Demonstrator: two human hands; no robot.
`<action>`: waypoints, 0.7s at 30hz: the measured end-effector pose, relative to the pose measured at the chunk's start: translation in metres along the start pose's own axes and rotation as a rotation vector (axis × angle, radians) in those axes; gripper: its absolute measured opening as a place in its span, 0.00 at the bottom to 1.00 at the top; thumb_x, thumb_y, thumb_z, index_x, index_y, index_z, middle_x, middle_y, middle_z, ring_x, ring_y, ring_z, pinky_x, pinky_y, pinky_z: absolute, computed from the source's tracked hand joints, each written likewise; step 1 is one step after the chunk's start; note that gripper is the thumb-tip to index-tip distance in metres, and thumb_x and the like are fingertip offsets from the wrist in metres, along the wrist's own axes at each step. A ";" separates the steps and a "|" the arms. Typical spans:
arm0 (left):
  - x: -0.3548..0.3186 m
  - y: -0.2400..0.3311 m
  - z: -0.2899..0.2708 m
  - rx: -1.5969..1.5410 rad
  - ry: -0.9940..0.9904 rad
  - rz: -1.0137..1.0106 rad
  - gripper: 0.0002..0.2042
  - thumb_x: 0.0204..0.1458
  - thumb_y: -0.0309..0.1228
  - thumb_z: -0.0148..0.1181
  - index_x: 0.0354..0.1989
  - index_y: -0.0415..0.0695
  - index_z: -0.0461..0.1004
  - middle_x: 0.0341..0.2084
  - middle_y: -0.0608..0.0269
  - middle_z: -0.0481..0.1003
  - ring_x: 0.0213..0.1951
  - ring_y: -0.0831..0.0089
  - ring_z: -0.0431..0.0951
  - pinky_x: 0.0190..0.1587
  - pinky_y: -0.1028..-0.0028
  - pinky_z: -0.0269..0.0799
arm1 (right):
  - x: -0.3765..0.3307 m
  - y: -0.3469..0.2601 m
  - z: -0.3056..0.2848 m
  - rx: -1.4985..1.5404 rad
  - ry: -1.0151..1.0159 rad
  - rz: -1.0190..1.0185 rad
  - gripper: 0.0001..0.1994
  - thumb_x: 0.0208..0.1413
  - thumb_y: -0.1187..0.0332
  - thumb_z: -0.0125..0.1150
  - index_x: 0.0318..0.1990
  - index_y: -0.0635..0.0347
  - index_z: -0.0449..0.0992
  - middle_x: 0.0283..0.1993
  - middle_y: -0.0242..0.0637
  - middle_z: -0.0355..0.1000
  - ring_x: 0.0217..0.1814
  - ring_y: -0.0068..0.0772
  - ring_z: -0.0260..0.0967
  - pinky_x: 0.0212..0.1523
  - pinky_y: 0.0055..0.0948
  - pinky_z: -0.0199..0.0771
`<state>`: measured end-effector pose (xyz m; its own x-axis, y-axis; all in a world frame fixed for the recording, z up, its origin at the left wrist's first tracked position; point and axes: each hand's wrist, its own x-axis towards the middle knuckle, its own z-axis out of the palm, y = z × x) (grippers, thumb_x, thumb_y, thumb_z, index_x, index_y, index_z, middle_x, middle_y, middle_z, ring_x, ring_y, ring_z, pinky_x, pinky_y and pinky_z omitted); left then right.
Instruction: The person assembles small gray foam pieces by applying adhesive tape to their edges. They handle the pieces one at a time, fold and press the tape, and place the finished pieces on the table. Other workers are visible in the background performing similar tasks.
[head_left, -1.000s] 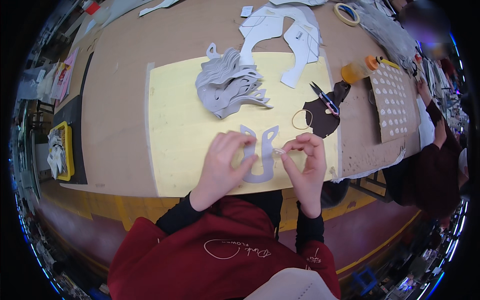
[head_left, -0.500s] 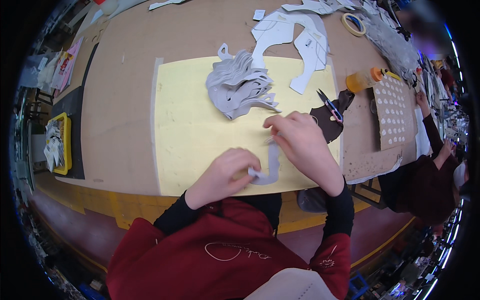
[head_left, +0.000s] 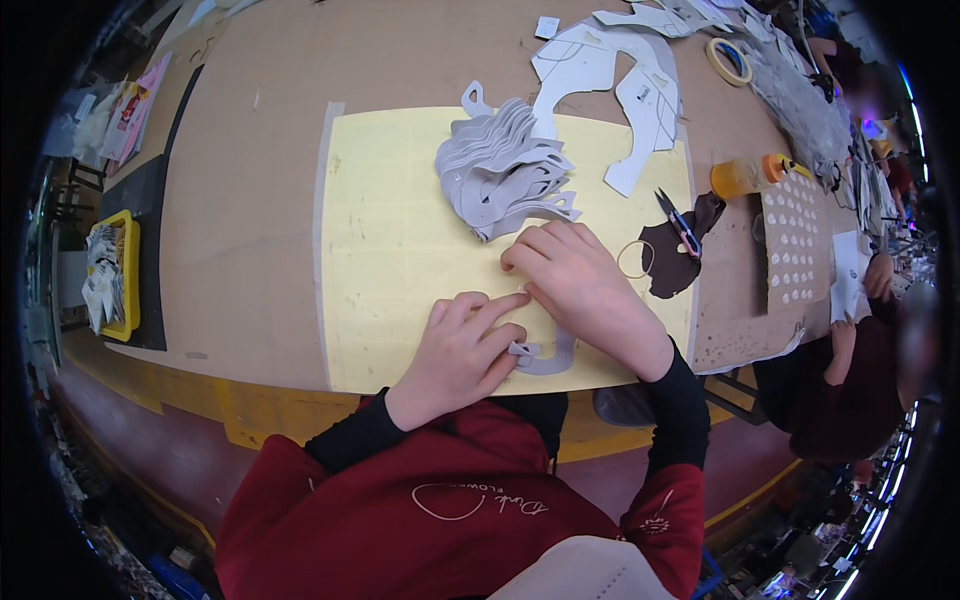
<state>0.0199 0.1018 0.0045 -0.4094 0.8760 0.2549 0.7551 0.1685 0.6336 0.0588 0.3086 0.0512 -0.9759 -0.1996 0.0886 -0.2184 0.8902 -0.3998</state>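
**Both hands on a grey cut piece at the mat's near edge**

While we look down at the yellow mat [head_left: 400, 240], both hands rest on a grey cut piece [head_left: 548, 358] lying flat near its front edge. Our left hand [head_left: 462, 350] has its fingers held together and pressed down on the piece's left end; the index finger stretches toward the other hand. Our right hand [head_left: 580, 285] lies palm down over the upper part of the piece, fingers close together and curled, tips on the mat. We cannot tell whether either hand pinches the piece or only presses it.

Just beyond the right hand sits a stack of grey cut pieces [head_left: 505, 170]. Scissors [head_left: 678, 222] lie to the right on a dark brown scrap [head_left: 668, 268], with an orange glue bottle [head_left: 742, 176] farther right. White paper patterns [head_left: 610, 70] lie farther back on the brown table [head_left: 250, 200].
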 end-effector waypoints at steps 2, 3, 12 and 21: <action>0.001 -0.001 0.001 -0.005 0.004 0.004 0.10 0.46 0.30 0.63 0.38 0.48 0.74 0.57 0.66 0.71 0.48 0.60 0.68 0.48 0.64 0.62 | -0.001 0.002 0.000 0.042 -0.017 0.028 0.16 0.44 0.75 0.65 0.43 0.57 0.75 0.43 0.36 0.71 0.53 0.41 0.68 0.55 0.38 0.66; 0.001 -0.001 0.001 -0.014 0.010 0.002 0.11 0.46 0.30 0.63 0.38 0.48 0.74 0.57 0.66 0.71 0.48 0.59 0.68 0.48 0.63 0.62 | -0.001 0.003 -0.001 0.077 -0.016 0.034 0.15 0.45 0.75 0.65 0.43 0.58 0.75 0.43 0.36 0.72 0.53 0.42 0.69 0.55 0.38 0.66; 0.003 -0.002 0.002 -0.033 0.041 -0.024 0.10 0.42 0.28 0.64 0.34 0.48 0.73 0.57 0.69 0.73 0.48 0.60 0.67 0.49 0.63 0.61 | -0.020 -0.003 -0.021 0.584 0.157 0.443 0.13 0.53 0.73 0.65 0.47 0.60 0.77 0.41 0.37 0.76 0.40 0.35 0.70 0.45 0.30 0.71; -0.004 0.002 0.003 -0.067 0.090 -0.012 0.11 0.40 0.26 0.67 0.35 0.48 0.76 0.51 0.69 0.75 0.48 0.61 0.68 0.51 0.64 0.61 | -0.064 -0.046 0.019 0.412 0.232 0.168 0.15 0.51 0.71 0.69 0.47 0.57 0.79 0.40 0.34 0.74 0.42 0.39 0.71 0.44 0.35 0.69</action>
<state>0.0247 0.0999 0.0025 -0.4650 0.8294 0.3097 0.7152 0.1458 0.6835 0.1312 0.2728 0.0470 -0.9823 0.0702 0.1738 -0.0856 0.6568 -0.7492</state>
